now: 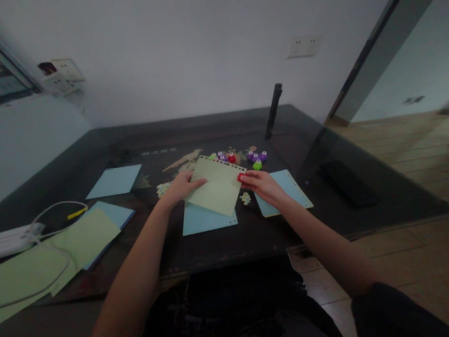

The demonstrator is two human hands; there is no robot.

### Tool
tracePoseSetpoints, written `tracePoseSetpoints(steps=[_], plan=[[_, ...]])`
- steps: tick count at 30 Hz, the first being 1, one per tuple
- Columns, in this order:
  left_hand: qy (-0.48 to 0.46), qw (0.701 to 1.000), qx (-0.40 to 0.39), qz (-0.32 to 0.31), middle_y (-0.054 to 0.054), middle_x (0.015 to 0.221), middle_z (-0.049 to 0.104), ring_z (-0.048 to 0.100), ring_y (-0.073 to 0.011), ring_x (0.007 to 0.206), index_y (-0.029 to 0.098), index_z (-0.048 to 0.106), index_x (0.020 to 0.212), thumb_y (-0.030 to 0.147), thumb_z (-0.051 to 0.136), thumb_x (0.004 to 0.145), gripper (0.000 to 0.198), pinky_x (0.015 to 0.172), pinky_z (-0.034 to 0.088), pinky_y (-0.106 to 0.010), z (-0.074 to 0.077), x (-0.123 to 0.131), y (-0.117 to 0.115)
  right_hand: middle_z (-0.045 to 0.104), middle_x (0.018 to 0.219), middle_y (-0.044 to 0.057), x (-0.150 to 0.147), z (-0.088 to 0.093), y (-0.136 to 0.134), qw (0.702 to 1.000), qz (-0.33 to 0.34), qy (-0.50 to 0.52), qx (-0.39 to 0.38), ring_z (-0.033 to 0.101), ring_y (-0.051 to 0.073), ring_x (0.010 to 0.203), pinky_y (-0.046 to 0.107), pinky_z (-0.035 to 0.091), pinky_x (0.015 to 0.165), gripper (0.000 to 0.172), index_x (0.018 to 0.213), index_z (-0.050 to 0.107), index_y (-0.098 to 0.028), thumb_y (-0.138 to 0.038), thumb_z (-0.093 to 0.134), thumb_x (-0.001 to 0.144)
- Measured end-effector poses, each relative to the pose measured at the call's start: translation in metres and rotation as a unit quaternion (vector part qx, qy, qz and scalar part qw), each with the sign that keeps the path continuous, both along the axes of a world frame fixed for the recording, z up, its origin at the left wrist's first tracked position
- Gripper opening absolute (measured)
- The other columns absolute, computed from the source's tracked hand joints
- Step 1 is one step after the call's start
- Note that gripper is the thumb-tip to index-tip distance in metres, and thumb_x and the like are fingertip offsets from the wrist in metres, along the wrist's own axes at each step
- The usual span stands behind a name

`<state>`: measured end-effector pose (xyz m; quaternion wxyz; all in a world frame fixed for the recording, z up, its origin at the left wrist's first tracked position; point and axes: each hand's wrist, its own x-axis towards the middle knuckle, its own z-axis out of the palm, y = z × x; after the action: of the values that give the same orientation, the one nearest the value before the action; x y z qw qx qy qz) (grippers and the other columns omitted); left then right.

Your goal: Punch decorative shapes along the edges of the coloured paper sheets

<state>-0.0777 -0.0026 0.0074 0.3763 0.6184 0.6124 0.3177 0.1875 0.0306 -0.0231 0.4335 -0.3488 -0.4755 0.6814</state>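
My left hand [182, 187] is closed on the left edge of a pale green paper sheet [219, 187], thumb on top. Small holes run along the sheet's far edge. At its right corner, my right hand [263, 185] pinches a small red craft punch [241, 177], which touches the paper's edge. Under the green sheet lies a light blue sheet [203, 220]. Small paper cutouts [245, 198] lie near my right hand, and another pile [163, 189] sits beside my left. Behind the sheet stand several purple punches [255, 157], a red one [232, 158] and a green one [257, 164].
Blue sheets [283, 184] with a punched edge lie at right, near a black phone-like slab [347, 183]. A black pen-like stick [273, 111] stands at the back. Left are a blue sheet [114, 181], green sheets [33, 274] and a white power strip [6, 242] with its cable.
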Motion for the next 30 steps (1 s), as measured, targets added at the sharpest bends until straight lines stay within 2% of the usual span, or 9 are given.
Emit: tracePoseSetpoints(steps=[20,30], plan=[[0.007,1.000,0.002,-0.008,-0.005,0.067,0.063,0.054,-0.0128,0.055,0.011,0.065,0.076,0.039,0.065,0.074,0.028,0.049,0.041,-0.023,-0.0008,0.0002,0.0001,0.068,0.086,0.004,-0.0008,-0.0005,-0.0006,1.000,-0.006,0.000,0.002,0.062,0.014,0.079,0.031,0.051,0.079,0.024,0.077,0.067,-0.017,-0.031,0.081,0.062],[0.016,1.000,0.007,-0.016,-0.004,0.064,0.061,0.052,-0.0114,0.053,0.011,0.064,0.075,0.041,0.064,0.074,0.030,0.047,0.038,-0.022,-0.0027,-0.0010,0.0010,0.069,0.082,0.004,-0.0006,0.0015,-0.0015,1.000,-0.008,-0.017,0.004,0.062,0.013,0.074,0.029,0.053,0.074,0.026,0.077,0.069,-0.017,-0.034,0.081,0.060]])
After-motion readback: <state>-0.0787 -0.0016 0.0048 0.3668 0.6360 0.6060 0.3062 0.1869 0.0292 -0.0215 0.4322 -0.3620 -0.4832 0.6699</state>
